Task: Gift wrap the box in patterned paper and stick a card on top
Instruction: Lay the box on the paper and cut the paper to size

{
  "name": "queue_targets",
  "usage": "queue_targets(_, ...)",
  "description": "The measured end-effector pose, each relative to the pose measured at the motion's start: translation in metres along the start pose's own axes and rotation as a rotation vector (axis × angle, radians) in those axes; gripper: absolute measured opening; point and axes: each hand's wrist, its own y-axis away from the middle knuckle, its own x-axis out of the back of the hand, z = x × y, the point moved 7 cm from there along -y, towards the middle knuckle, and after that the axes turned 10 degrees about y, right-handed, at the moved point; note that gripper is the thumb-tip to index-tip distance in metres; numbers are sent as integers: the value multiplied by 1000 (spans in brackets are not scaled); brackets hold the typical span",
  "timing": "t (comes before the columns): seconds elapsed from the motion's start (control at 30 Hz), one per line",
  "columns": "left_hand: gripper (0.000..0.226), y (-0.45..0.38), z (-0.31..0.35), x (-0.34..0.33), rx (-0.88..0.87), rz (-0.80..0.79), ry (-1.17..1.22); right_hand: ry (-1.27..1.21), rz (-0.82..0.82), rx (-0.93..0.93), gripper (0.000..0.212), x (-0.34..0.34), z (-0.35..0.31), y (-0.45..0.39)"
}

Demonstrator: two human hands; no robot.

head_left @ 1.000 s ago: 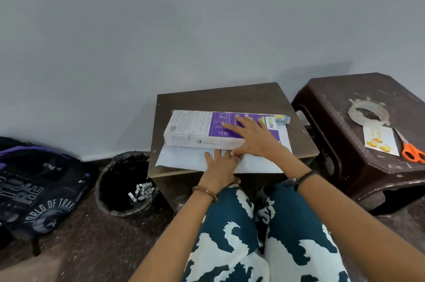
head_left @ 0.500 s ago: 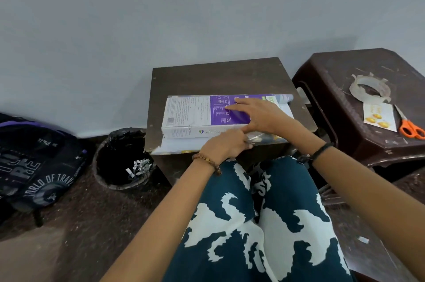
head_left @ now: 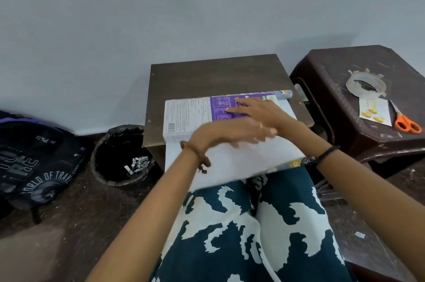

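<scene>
Under the flat, straight fingers (head_left: 232, 110) of the right hand (head_left: 259, 112) the box (head_left: 190, 114) lies on the tabletop (head_left: 213, 76), so keep pressing there while the left hand (head_left: 230, 131), blurred with fingers seemingly loose, draws the paper (head_left: 241, 157) taut over the near edge, avoiding slack.

1. The wrapping paper (head_left: 243, 162), flat under the box (head_left: 190, 113) a second ago, now has its near edge lifted up against the box's front side.
2. The left hand (head_left: 232, 133) has moved from the paper's near edge up to the box's front top edge, fingers blurred.
</scene>
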Motion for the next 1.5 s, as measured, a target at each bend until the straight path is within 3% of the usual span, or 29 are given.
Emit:
queue_targets(0.07,30,-4,9,42,-193,257,-14,-130,77,-4,66,3,0,4)
queue_targets(0.17,27,-25,-8,86,-199,596,-252,-99,51,-57,67,-3,4,-2)
queue_targets(0.3,31,-58,-39,98,-82,678,-563,-381,92,-257,49,-1,24,-15)
queue_targets(0.37,32,-67,-49,101,-94,735,-603,-320,107,-302,40,0,32,-24)
queue_targets(0.47,35,-77,-61,104,-60,745,-506,-125,55,-272,33,-4,30,-41)
queue_targets(0.73,40,-86,-71,108,-94,800,-554,-135,151,-335,69,-24,28,-52)
queue_targets(0.9,32,-80,-64,111,-90,876,-577,-150,224,-282,34,-14,24,-52)
queue_targets(1.0,33,-85,-66,107,-32,795,-661,-166,173,-264,39,-18,24,-53)
queue_targets(1.17,45,-93,-76,115,66,756,-594,-138,80,-279,46,-30,31,-62)
queue_targets(1.33,34,-96,-65,113,4,702,-785,-42,131,-271,43,-28,35,-65)
queue_targets(1.43,30,-93,-53,115,-38,822,-859,-14,180,-262,40,-24,40,-71)
queue_targets(1.5,27,-86,-40,100,-194,927,-901,-40,201,-284,34,-20,46,-75)
